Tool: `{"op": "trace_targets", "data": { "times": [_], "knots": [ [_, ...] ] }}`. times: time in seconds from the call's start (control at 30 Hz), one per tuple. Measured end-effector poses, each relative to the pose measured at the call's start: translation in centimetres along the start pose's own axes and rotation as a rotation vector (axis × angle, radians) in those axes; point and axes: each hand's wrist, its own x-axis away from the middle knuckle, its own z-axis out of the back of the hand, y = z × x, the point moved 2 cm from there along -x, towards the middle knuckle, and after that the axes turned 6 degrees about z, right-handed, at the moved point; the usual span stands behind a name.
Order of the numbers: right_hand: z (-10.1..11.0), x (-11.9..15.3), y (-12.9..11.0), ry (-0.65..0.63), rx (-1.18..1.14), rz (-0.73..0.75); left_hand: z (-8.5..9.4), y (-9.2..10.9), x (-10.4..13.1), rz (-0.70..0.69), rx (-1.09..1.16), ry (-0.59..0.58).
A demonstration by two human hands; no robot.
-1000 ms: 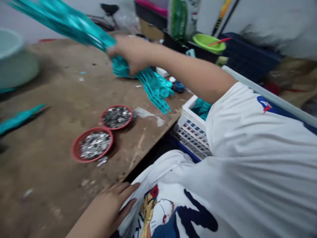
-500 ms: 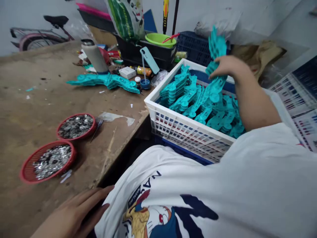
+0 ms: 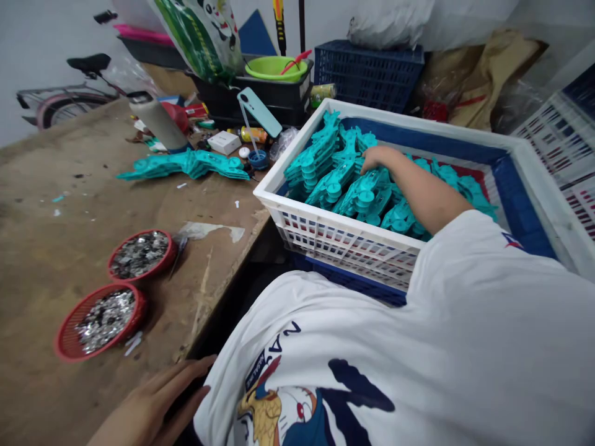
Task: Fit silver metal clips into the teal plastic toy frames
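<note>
My right hand (image 3: 382, 160) reaches down into a white plastic crate (image 3: 344, 230), its fingers curled over a stack of teal plastic pieces (image 3: 360, 193); the fingertips are partly hidden. More stacks of these flat, moulded pieces lie close together in the crate around it. At the lower left, my left hand (image 3: 155, 396) has its fingers stretched out beside the table edge and my white shirt, holding nothing. Another stack of teal pieces (image 3: 186, 165) lies on the brown table (image 3: 102, 204).
Two red baskets (image 3: 62, 337) on the table hold small shiny metal parts. Behind them stand a grey bottle (image 3: 160, 121), a light blue phone (image 3: 260, 113), a small white box (image 3: 224, 142) and a black bin with a green basin (image 3: 274, 69). A blue crate (image 3: 367, 74) is behind the white one.
My right hand has come down into the crate with the teal stack it was holding up above it. The view has shifted slightly; my left hand stays by the table edge.
</note>
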Motion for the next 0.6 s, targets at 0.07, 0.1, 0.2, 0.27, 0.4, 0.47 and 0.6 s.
{"op": "trace_targets", "data": {
  "times": [0.07, 0.1, 0.2, 0.27, 0.4, 0.47, 0.6],
  "knots": [
    [-0.3, 0.1, -0.4, -0.01, 0.005, 0.011, 0.2, 0.0, 0.0, 0.014, -0.012, 0.005],
    [-0.4, 0.1, -0.5, -0.007, 0.009, 0.011, 0.3, 0.0, 0.0, 0.021, -0.02, 0.002],
    [-0.4, -0.3, -0.3, 0.0, 0.016, 0.012, 0.4, -0.1, 0.0, 0.026, -0.028, -0.01],
    [-0.4, -0.8, -0.2, -0.001, 0.017, 0.016, 0.4, -0.1, 0.1, 0.018, -0.017, -0.011],
    [-0.6, -1.9, -0.6, 0.015, 0.001, 0.018, 0.3, 0.0, 0.0, 0.03, 0.0, -0.018],
    [-0.7, -2.3, -1.0, 0.052, -0.029, -0.006, 0.5, 0.3, -0.2, 0.033, 0.003, -0.009],
    [-1.0, -3.0, -0.9, 0.093, -0.055, -0.016, 1.0, 1.1, -0.8, 0.001, 0.029, 0.014]
  ]
}}
